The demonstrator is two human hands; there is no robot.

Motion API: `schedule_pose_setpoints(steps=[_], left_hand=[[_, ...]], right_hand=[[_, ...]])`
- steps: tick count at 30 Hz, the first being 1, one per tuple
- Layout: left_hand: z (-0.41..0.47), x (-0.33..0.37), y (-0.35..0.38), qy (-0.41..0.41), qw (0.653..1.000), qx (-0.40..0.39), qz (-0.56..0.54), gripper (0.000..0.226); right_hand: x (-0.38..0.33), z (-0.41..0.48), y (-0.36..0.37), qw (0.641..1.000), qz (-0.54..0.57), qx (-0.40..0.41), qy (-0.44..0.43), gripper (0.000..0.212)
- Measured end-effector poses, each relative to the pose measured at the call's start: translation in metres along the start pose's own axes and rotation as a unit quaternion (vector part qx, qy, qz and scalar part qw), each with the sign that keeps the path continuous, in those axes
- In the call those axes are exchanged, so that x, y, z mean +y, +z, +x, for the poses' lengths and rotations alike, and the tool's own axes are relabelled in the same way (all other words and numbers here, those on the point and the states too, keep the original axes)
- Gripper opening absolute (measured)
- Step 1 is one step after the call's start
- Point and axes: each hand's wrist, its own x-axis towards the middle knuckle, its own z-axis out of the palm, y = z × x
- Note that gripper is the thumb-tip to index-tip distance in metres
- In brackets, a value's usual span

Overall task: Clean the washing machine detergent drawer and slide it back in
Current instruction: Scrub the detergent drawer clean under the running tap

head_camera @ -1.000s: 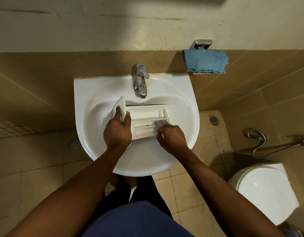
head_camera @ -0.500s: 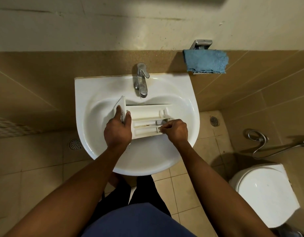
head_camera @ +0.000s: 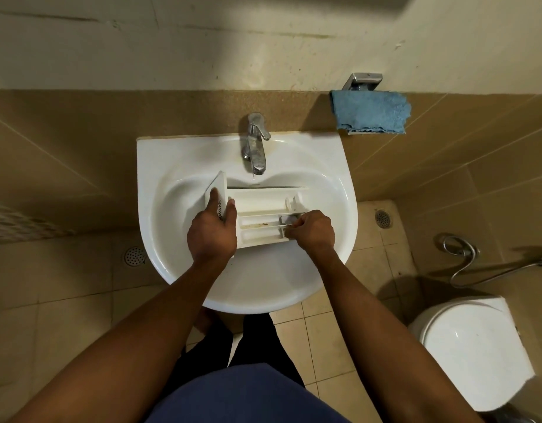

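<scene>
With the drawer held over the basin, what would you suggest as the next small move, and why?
Probably lift the grey insert out with the right hand, whose fingers pinch at it, while the left hand steadies the drawer by its front panel; brown residue shows in the channel beside it.

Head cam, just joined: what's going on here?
A person has a white detergent drawer in the sink basin, just in front of the tap. The left hand grips its front panel; the right hand pinches at its back end, by a small grey insert. Brown residue shows in the middle compartment, so cleaning isn't finished. A blue cloth hangs on the wall holder, untouched.
</scene>
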Motion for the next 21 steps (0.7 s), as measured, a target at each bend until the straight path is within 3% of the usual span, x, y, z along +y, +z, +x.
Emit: schedule_pose_setpoints(steps=[6, 11, 15, 20, 21], left_hand=[[-0.001, -0.003, 0.001, -0.002, 1.000, 0.006, 0.005, 0.061], [0.000, -0.002, 0.001, -0.002, 1.000, 0.000, 0.007, 0.062], [0.000, -0.001, 0.000, -0.006, 1.000, 0.001, 0.002, 0.062], [-0.001, -0.001, 0.001, -0.006, 1.000, 0.005, 0.003, 0.062], [-0.001, -0.001, 0.001, -0.005, 1.000, 0.005, 0.001, 0.062]], right_hand=[[0.004, -0.013, 0.010, 0.998, -0.003, 0.057, -0.025, 0.018], [-0.010, 0.016, -0.013, 0.997, -0.015, -0.063, 0.040, 0.033], [0.001, 0.020, -0.024, 0.996, 0.030, -0.062, 0.064, 0.033], [0.027, -0.001, -0.004, 0.997, 0.045, 0.030, -0.053, 0.002], [0.029, -0.006, -0.001, 0.996, 0.031, 0.041, -0.072, 0.007]])
